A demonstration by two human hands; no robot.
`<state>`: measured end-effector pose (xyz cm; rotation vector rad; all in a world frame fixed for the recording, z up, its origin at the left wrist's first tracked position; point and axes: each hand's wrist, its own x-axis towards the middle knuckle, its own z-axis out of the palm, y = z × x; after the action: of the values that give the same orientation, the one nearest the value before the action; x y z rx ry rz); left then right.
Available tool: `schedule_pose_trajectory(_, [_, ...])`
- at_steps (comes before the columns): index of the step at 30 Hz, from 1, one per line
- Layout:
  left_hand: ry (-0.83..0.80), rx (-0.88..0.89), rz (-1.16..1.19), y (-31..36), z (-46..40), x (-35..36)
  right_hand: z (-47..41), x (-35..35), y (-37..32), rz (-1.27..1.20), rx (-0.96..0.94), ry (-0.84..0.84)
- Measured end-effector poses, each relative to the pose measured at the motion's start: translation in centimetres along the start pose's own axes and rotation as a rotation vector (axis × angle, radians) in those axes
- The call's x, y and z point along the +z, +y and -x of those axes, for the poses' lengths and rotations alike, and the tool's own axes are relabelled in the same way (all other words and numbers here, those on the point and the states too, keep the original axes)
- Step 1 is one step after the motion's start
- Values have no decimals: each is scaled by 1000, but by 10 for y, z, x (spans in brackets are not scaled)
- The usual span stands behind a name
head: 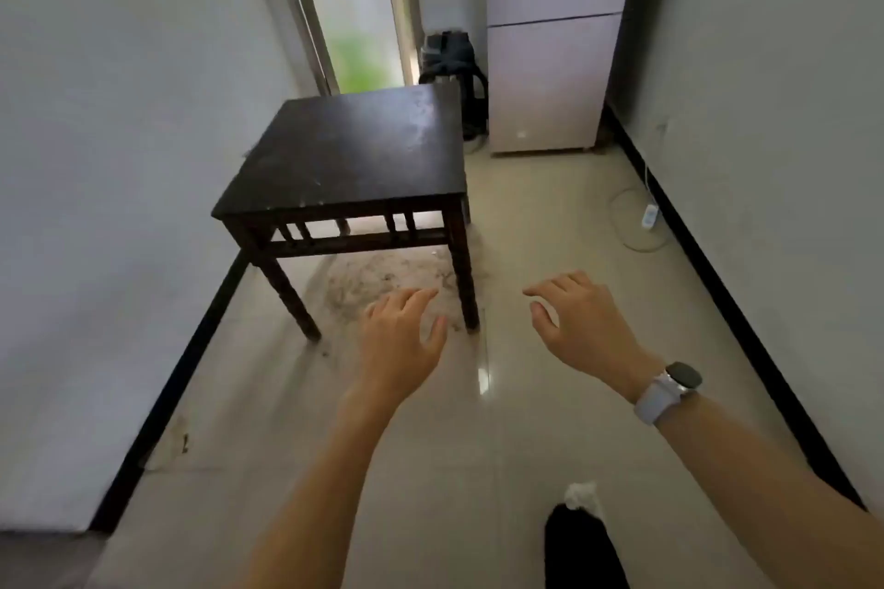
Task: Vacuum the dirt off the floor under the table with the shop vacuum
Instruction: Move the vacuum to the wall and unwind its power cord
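The shop vacuum [452, 62] is standing at the upper centre of the frame, behind the table [354, 148] and just beside the fridge [555, 38], well apart from both your hands. Dirt [382, 277] is lying under the table's near edge. Your left hand [402, 340] and right hand [579, 325] are hanging loose, fingers relaxed, holding nothing (the right looks slightly nearer the vacuum's side). No readable writing is showing anywhere.

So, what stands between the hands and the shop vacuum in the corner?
In the head view, the dark table and the dirt beneath it lie between both hands and the shop vacuum beside the fridge.
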<state>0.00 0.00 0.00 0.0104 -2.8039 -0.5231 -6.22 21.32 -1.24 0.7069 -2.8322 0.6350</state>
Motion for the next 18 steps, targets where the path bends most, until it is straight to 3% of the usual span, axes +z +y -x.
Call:
schedule_pose_trajectory(2, [-67,-72,65,13,-25,49,-5,19,45,-55,123,-10])
schedule_pose_trajectory(7, [-359,-303,199,65,-84,156,-26,47,157,-139,387,-219])
schedule_pose_trajectory(11, [-509,-340,196,83,-149,200,-72,53,222,-139,480,-349])
schedule_pose_trajectory(18, [-655,-308,127,53,-286,248,-201,78,304,-137,534,-556])
